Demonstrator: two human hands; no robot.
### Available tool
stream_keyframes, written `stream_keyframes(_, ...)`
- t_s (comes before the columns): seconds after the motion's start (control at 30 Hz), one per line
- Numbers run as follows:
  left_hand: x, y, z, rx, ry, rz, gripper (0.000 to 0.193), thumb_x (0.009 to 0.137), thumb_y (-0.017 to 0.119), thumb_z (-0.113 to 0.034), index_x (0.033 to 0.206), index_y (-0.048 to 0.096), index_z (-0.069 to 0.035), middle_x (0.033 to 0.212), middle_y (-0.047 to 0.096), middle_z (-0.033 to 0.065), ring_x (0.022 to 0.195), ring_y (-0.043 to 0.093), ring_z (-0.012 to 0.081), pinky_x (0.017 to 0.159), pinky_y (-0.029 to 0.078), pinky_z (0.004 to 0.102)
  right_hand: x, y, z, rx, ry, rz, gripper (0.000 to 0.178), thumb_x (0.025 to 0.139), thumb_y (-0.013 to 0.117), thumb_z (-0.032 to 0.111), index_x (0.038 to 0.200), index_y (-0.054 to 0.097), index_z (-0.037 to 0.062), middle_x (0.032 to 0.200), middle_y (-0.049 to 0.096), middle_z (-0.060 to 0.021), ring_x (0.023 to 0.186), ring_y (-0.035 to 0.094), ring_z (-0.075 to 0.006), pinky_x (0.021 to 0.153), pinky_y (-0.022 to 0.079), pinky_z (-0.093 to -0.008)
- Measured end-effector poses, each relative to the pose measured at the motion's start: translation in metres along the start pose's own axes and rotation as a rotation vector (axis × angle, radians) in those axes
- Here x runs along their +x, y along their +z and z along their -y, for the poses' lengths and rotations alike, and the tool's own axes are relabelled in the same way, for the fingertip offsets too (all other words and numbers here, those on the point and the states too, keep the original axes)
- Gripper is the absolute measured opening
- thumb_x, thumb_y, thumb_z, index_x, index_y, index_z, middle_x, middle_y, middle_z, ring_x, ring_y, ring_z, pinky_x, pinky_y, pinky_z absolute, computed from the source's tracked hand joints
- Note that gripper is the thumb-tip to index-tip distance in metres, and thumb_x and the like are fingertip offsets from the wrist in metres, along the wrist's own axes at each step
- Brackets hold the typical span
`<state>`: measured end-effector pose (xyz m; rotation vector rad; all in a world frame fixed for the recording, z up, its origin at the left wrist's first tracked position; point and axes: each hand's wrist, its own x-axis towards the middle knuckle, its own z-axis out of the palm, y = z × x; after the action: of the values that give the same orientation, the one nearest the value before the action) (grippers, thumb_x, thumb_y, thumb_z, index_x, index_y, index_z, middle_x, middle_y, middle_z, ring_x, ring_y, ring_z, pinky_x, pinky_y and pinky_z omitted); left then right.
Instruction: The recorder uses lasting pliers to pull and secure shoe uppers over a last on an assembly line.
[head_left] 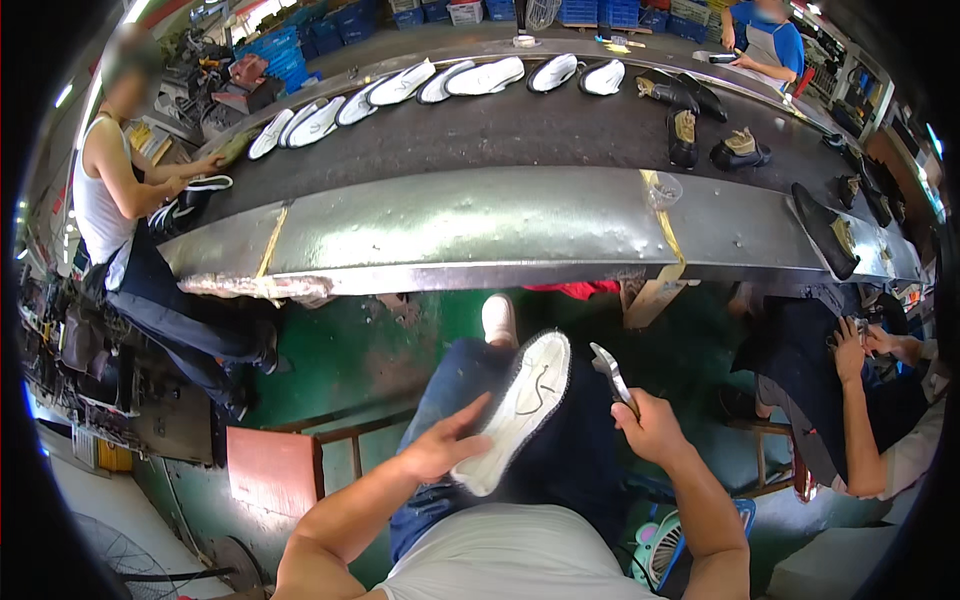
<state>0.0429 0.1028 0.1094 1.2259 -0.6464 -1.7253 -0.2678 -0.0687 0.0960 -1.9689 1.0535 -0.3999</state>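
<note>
My left hand grips the heel end of a shoe, which is turned bottom up above my lap. Its underside is white inside a dark edge, and a thin dark wavy line, a cord or a mark, runs over the middle. In my right hand is a hand tool with a curved metal head and a dark handle. Its head points up beside the toe of the shoe, apart from it. Whether it is a hammer or pincers I cannot tell. My fingers cover part of the handle.
Ahead runs a long conveyor belt behind a metal ledge. White-bottomed shoes line its far side; dark shoes stand at right. Other people work at left, far right and near right. A brown stool is at my left, a small green fan at my right.
</note>
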Motion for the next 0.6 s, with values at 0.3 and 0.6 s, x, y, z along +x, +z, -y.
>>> stream_keyframes(0.3,0.169,-0.023,-0.277,0.703,0.41,-0.241,0.079,0.089,0.076,-0.025,0.154,0.035,-0.002,0.144,0.053,0.0159,0.128,0.052,0.0211,0.109,0.041,0.0338,0.173,-0.054,0.046,-0.519,-0.648,-0.383,0.037,0.081,0.077,0.033,0.104,0.063,0.0071,0.093,0.063,-0.0067,0.088,0.062,-0.0268,0.082,0.044,-0.0414)
stream_keyframes(0.6,0.434,-0.084,-0.344,2.123,0.531,-0.335,0.054,0.09,0.064,-0.028,0.14,0.052,-0.013,0.143,0.053,0.0194,0.146,0.027,0.0438,0.115,0.031,0.055,0.378,-0.042,0.062,-0.534,-0.886,-0.22,0.035,0.082,0.075,0.034,0.104,0.062,0.0088,0.096,0.062,-0.0058,0.094,0.06,-0.0251,0.091,0.041,-0.0394)
